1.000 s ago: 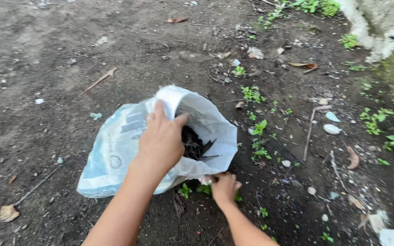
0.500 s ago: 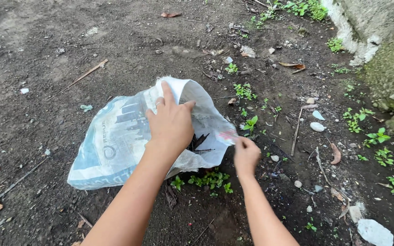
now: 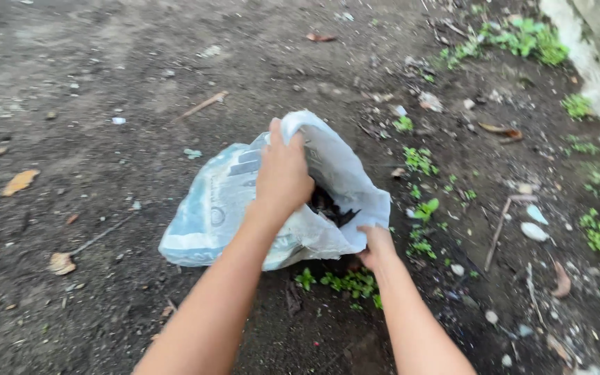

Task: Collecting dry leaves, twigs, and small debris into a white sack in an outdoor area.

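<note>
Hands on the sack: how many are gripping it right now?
2: the left hand grips the sack at its top rim; the right hand holds its lower edge.

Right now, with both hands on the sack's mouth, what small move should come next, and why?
Probably the right hand should let go of the lower lip and reach down to the green weeds just below the sack. The left hand already grips the upper rim, so the mouth stays open, with dark debris showing inside and the weeds the closest thing not yet gathered.
</note>
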